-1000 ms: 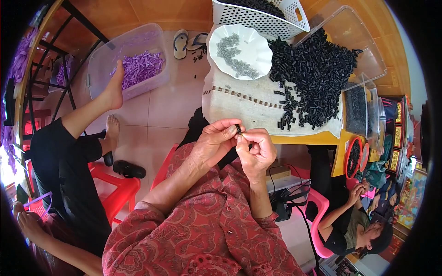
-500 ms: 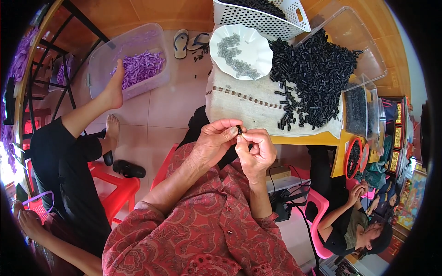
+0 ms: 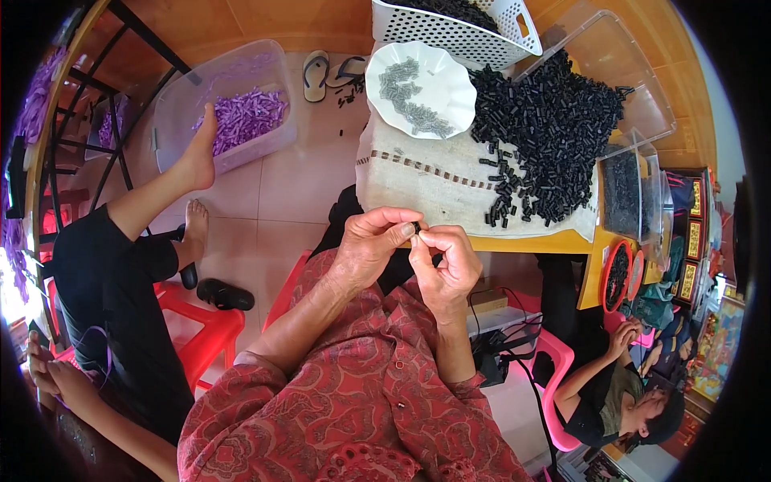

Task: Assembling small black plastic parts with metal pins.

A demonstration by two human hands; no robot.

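Observation:
My left hand [image 3: 371,246] pinches a small black piece [image 3: 417,228] between thumb and forefinger, just in front of the table edge. My right hand [image 3: 448,261] meets it there, thumb and forefinger closed at the same piece; fingertips hide most of it, and whether a second tiny part is in them I cannot make out. Beyond my hands, a heap of short black tube-like pieces [image 3: 554,136] spreads over a pale cloth [image 3: 426,189]. On that cloth's far left stands a white wavy-rimmed plate [image 3: 450,72] holding small clear pieces [image 3: 401,84].
A white perforated basket [image 3: 458,40] of black pieces stands at the back. Clear bins [image 3: 630,193] line the right. Left on the floor are a clear tub [image 3: 277,76] of purple pieces and a red stool [image 3: 217,325]. One person sits left, another [image 3: 618,394] right.
My hands stay almost in place; the black piece shows less between my fingertips. At the left, the other person's hands have shifted with a thin purple strip.

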